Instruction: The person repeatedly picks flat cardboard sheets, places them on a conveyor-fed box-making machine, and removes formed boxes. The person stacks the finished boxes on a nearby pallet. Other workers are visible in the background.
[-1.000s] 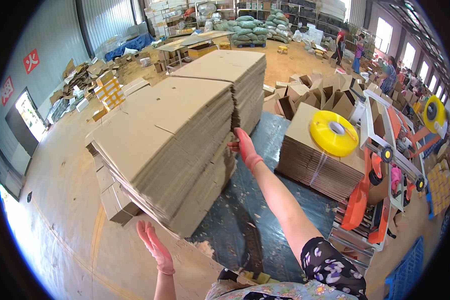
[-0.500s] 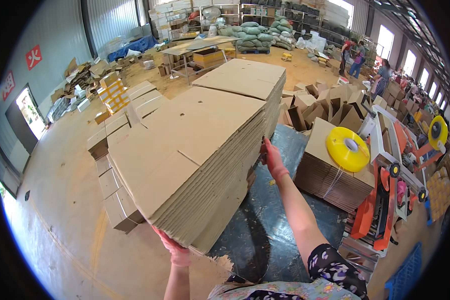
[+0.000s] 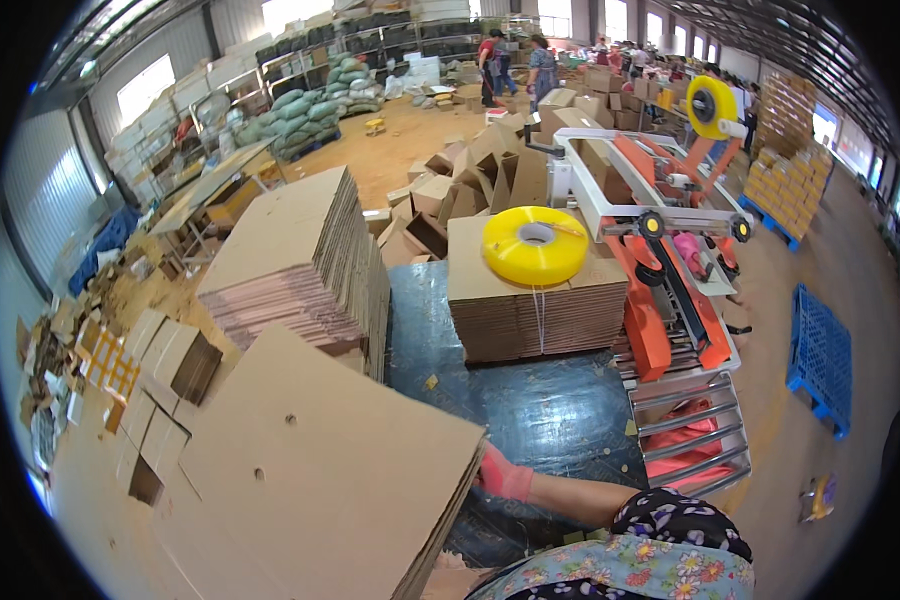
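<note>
A bundle of flattened cardboard boxes fills the lower left, tilted and close to my body. My right hand, in a pink glove, grips the bundle's right edge, its fingertips partly hidden by the cardboard. My left hand is not in view. Beyond the bundle, a taller stack of flattened boxes stands on the dark blue tabletop. Farther right on that surface, a big yellow roll of tape lies on another stack of flat cardboard.
An orange and grey carton-sealing machine with a roller conveyor stands right of the tabletop. Open cartons are heaped behind. Bundled cardboard lies on the left. A blue pallet is on the right-hand floor. People stand far off.
The view has turned to the right. The near bundle has come away from the far stack, toward me and left, with my right hand on its edge. My left hand has gone from sight.
</note>
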`<action>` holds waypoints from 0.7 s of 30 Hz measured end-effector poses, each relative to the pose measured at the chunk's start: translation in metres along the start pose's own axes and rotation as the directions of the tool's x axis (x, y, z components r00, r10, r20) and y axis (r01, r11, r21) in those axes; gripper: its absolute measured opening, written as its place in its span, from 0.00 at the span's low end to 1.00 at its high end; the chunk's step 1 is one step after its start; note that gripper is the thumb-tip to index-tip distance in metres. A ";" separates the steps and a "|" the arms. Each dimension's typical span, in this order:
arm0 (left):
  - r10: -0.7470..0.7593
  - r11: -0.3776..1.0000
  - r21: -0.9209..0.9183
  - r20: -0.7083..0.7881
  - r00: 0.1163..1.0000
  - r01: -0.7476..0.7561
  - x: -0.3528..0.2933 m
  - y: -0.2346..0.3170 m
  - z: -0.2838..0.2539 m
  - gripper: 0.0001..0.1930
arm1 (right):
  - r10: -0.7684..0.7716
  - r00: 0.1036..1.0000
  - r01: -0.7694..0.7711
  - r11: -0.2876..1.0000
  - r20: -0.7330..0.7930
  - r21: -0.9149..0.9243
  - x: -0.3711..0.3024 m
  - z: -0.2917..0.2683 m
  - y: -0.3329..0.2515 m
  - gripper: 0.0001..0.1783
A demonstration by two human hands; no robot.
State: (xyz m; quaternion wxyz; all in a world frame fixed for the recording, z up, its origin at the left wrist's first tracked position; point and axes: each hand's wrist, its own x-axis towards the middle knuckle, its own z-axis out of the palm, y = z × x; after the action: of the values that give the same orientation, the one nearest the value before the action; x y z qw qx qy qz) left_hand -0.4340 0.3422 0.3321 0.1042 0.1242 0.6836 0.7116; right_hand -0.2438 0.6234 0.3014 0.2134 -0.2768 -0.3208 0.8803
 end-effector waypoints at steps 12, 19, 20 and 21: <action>0.002 1.000 0.013 0.273 0.962 -0.006 -0.042 0.013 0.062 0.32 | 0.032 0.879 -0.077 0.994 0.476 0.076 -0.011 0.008 -0.035 0.29; -0.052 0.997 -0.042 0.345 0.937 0.071 -0.086 -0.001 0.097 0.30 | -0.158 0.920 0.092 0.977 0.358 0.193 -0.102 -0.090 -0.067 0.29; -0.063 0.995 -0.054 0.332 0.941 0.086 -0.093 -0.004 0.097 0.30 | -0.175 0.928 0.127 0.978 0.328 0.163 -0.124 -0.108 -0.066 0.29; -0.075 0.992 -0.074 0.333 0.940 0.105 -0.100 -0.008 0.099 0.30 | -0.206 0.938 0.179 0.977 0.278 0.119 -0.151 -0.126 -0.065 0.29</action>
State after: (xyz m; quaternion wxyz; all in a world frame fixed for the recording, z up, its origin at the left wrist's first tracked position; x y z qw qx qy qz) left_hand -0.3082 0.4041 0.3238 0.2549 0.2050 0.6287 0.7055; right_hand -0.0380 0.6421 0.3180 0.2618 -0.1024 -0.3333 0.8999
